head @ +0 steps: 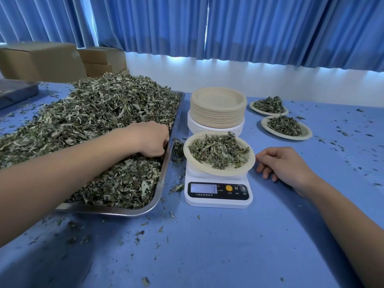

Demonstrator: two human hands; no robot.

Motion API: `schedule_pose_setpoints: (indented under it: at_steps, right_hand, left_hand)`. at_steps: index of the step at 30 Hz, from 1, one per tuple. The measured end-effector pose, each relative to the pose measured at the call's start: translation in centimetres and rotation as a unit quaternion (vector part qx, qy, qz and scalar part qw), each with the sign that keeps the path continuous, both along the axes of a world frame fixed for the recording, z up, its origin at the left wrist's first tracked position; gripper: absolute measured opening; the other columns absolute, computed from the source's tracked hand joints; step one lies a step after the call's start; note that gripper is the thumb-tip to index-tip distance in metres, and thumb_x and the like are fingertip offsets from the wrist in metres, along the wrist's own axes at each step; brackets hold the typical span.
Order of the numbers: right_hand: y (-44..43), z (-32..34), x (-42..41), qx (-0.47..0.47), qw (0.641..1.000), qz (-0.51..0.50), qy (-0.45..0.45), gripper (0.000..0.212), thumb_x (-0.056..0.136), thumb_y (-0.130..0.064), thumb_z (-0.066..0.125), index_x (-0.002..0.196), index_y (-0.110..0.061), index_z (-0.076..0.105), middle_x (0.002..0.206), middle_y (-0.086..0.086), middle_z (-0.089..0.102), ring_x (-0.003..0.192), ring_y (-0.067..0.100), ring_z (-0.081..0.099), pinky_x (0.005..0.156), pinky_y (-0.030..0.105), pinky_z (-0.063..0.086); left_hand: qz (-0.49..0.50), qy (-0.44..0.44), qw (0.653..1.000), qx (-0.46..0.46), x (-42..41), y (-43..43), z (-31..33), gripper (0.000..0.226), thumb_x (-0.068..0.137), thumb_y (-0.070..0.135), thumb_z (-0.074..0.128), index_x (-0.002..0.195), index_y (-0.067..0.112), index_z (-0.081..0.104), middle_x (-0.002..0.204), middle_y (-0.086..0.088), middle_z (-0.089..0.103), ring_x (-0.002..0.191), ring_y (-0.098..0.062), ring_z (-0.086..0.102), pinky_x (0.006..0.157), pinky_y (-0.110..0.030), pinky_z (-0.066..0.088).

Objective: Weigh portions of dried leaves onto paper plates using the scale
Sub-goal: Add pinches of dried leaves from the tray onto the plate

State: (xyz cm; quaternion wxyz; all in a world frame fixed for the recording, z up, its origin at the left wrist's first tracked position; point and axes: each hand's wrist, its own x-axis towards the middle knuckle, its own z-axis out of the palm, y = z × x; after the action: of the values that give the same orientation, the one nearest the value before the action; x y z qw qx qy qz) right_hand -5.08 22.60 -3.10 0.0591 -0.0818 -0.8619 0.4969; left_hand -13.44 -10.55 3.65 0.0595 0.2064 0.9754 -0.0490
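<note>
A steel tray on the left is heaped with dried leaves. My left hand reaches into the heap near the tray's right rim, its fingers curled down into the leaves. A white digital scale stands in the middle with a lit display. On it sits a paper plate holding a portion of leaves. My right hand rests on the blue table just right of that plate, fingers loosely bent, fingertips close to the plate's rim and holding nothing.
A stack of paper plates stands behind the scale. Two filled plates lie at the back right. Cardboard boxes and another steel tray are at the far left. Leaf crumbs litter the blue table.
</note>
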Motion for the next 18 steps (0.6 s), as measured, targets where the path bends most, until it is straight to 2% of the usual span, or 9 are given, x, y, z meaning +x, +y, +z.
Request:
schedule_pose_setpoints:
  at_steps: [3,5,8,10,11,13,15,18]
  right_hand:
    - [0.1,-0.1,-0.1,-0.001,1.0,-0.001,0.001,0.024,0.099,-0.012,0.056,0.084,-0.011,0.074,0.068,0.007,0.072,0.05,0.013,0.06,0.042,0.022,0.044]
    - [0.1,-0.1,-0.1,0.0,1.0,-0.001,0.001,0.024,0.099,-0.012,0.056,0.082,-0.012,0.074,0.069,0.007,0.072,0.05,0.014,0.06,0.042,0.022,0.044]
    - [0.0,0.0,0.0,0.001,1.0,0.0,0.002,0.025,0.099,-0.012,0.056,0.082,-0.012,0.074,0.07,0.009,0.073,0.051,0.014,0.06,0.042,0.022,0.044]
    - [-0.1,0.2,0.0,-0.012,1.0,-0.004,0.004,0.025,0.1,-0.017,0.055,0.084,-0.011,0.074,0.074,0.012,0.074,0.051,0.016,0.061,0.041,0.023,0.044]
    - [-0.2,0.3,0.0,-0.025,1.0,-0.007,0.007,0.027,0.101,-0.022,0.055,0.086,-0.01,0.074,0.075,0.014,0.075,0.05,0.017,0.061,0.041,0.024,0.044]
    - [-0.3,0.5,0.1,-0.057,0.998,-0.007,0.01,0.036,0.103,-0.036,0.054,0.089,-0.008,0.072,0.075,0.016,0.075,0.049,0.02,0.061,0.04,0.026,0.043]
    - [-0.6,0.9,0.3,-0.094,0.996,0.005,0.005,0.042,0.101,-0.042,0.056,0.088,-0.005,0.07,0.074,0.017,0.074,0.049,0.023,0.06,0.039,0.026,0.041]
    - [-1.1,1.0,0.7,-0.133,0.99,0.038,-0.017,0.038,0.099,-0.036,0.063,0.076,-0.005,0.061,0.067,0.014,0.069,0.048,0.022,0.058,0.038,0.025,0.039]
  left_hand:
    - [-0.015,-0.037,0.998,-0.041,0.7,-0.1,1.0,0.01,0.085,0.02,0.063,0.081,0.011,0.065,0.072,0.001,0.061,0.064,-0.019,0.055,0.053,-0.026,0.039]
    - [-0.01,-0.025,0.999,-0.041,1.0,0.0,0.9,0.007,0.086,0.018,0.06,0.082,0.014,0.064,0.072,0.002,0.06,0.066,-0.02,0.055,0.055,-0.027,0.04]
    - [0.003,0.081,0.996,0.045,1.6,0.3,0.7,0.01,0.088,0.017,0.054,0.086,0.024,0.06,0.077,0.006,0.059,0.073,-0.021,0.06,0.062,-0.032,0.046]
    - [-0.018,0.157,0.977,0.142,1.6,0.6,0.5,0.015,0.09,0.015,0.05,0.085,0.021,0.063,0.073,0.002,0.063,0.067,-0.022,0.062,0.062,-0.037,0.053]
    - [-0.028,0.164,0.968,0.189,1.6,0.9,0.5,0.017,0.091,0.017,0.05,0.081,0.019,0.064,0.068,0.001,0.064,0.062,-0.02,0.062,0.061,-0.036,0.055]
    - [-0.028,0.128,0.96,0.249,1.9,1.7,0.5,0.024,0.094,0.025,0.054,0.075,0.015,0.066,0.06,0.0,0.063,0.052,-0.015,0.059,0.055,-0.03,0.052]
    - [-0.019,0.072,0.968,0.238,2.1,2.7,0.5,0.028,0.093,0.031,0.059,0.076,0.012,0.068,0.059,-0.003,0.066,0.046,-0.013,0.057,0.048,-0.028,0.049]
    - [-0.013,0.012,0.978,0.21,2.3,4.2,0.2,0.029,0.092,0.028,0.059,0.082,0.004,0.069,0.063,-0.011,0.072,0.046,-0.017,0.064,0.054,-0.036,0.058]
